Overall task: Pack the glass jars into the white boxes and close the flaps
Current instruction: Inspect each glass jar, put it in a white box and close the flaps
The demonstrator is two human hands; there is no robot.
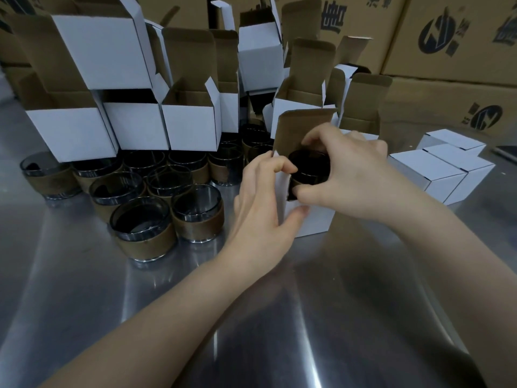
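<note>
A dark glass jar (309,166) with a brown band sits halfway into a small white box (313,222) at the centre of the metal table. My right hand (352,177) grips the jar from above and the right. My left hand (263,197) holds the box's left side, thumb on its front, fingers on the side flap. The box's brown top flap (296,127) stands upright behind the jar. Several more banded jars (142,222) stand to the left.
Several open white boxes (193,124) are stacked behind the loose jars. Closed white boxes (436,169) lie at the right. Large brown cartons (447,37) line the back. The steel table (279,317) stretches toward me.
</note>
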